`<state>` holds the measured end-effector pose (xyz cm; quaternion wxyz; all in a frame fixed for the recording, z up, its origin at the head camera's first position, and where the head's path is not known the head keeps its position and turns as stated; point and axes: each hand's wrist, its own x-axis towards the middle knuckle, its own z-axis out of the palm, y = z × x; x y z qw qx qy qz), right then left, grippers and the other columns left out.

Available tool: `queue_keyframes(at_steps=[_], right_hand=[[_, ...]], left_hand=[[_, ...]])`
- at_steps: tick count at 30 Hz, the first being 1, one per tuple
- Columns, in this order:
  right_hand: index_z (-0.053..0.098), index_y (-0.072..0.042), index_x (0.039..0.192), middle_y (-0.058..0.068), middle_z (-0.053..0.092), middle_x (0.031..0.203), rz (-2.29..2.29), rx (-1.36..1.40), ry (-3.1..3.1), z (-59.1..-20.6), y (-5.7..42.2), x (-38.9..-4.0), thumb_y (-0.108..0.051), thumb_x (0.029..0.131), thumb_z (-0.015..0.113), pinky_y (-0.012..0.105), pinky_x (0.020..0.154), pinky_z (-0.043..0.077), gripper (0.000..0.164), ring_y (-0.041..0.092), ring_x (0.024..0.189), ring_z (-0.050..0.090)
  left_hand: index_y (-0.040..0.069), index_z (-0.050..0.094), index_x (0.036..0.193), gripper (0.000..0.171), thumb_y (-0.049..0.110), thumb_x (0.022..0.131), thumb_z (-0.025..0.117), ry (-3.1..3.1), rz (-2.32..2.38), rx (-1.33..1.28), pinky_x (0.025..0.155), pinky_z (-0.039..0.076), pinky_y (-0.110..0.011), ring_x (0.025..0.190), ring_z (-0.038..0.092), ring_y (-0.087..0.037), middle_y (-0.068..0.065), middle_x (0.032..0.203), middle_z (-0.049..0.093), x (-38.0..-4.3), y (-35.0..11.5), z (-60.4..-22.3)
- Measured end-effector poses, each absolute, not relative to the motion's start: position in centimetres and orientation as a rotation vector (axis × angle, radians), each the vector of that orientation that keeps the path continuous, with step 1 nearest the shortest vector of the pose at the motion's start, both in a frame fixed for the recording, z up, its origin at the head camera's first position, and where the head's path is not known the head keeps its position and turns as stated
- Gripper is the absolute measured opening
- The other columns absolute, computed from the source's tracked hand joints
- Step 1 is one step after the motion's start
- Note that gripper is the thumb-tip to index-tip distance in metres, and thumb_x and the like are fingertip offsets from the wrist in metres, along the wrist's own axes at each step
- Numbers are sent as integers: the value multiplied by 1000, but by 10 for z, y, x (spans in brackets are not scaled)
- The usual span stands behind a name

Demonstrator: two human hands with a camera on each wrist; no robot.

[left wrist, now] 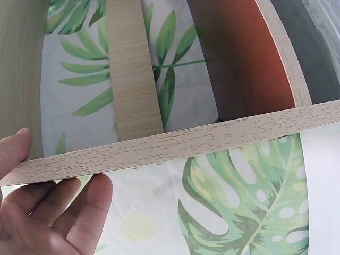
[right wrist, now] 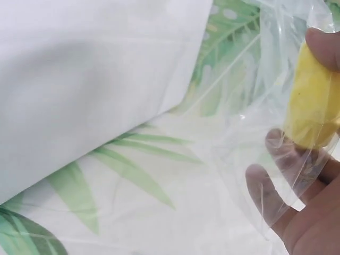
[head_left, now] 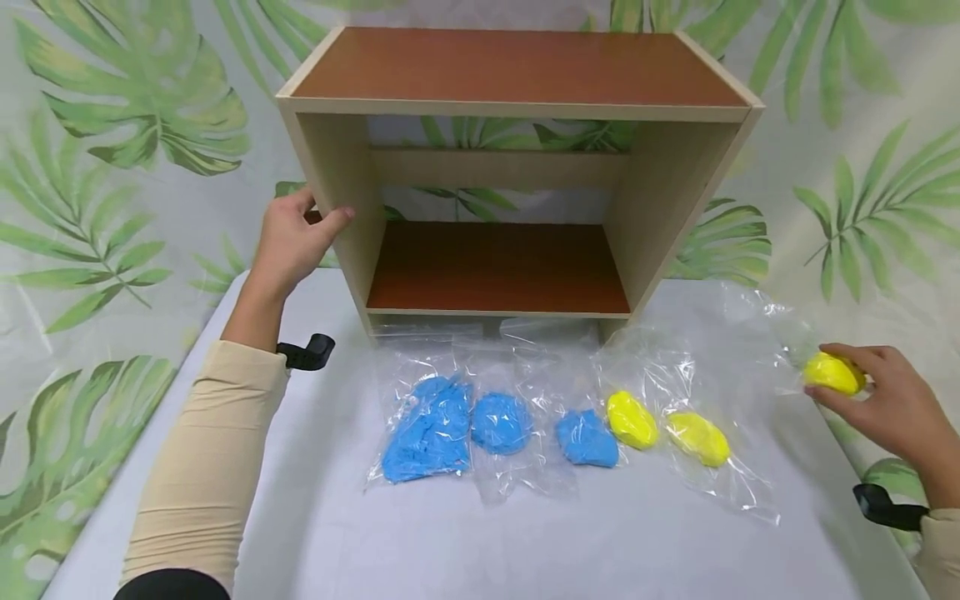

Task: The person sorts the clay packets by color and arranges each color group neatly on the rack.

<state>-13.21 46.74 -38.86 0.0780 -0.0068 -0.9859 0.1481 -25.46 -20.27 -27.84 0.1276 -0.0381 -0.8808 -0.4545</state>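
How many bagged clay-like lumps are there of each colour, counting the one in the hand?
Blue clay-like lumps: 3
Yellow clay-like lumps: 3 (2 on the white table, 1 in the right hand)
Total: 6

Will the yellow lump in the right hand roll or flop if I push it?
The yellow lump might wobble rather than roll smoothly, since it's longish, not ball-round. Its clear bag would probably flop, because the plastic looks thin and wrinkled.

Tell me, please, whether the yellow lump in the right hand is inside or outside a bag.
Inside: the right wrist view shows a clear bag around the yellow lump.
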Motion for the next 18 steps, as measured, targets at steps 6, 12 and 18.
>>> queue_keyframes(at_steps=[6,12,18], right_hand=[[45,10,137,41,36,125,428,-90,-2923,-374,466,-137,-22,91,70,58,73,41,62,53,104,36],[43,12,139,41,35,129,482,-91,-2867,-368,460,-139,-18,92,68,58,74,41,61,54,111,34],[42,11,141,41,34,132,507,-62,-2836,-361,449,-144,-16,92,68,66,79,39,62,54,114,32]], left_hand=[[6,61,132,45,29,94,57,-2553,-1330,-104,76,47,-15,117,65,-29,-17,130,64,-252,-204,-278],[4,62,131,43,26,94,55,-2571,-1304,-103,77,48,-17,116,65,-30,-18,129,64,-253,-204,-280],[3,61,131,44,24,94,55,-2562,-1309,-104,94,54,-43,119,64,-32,-19,132,63,-256,-203,-279]])
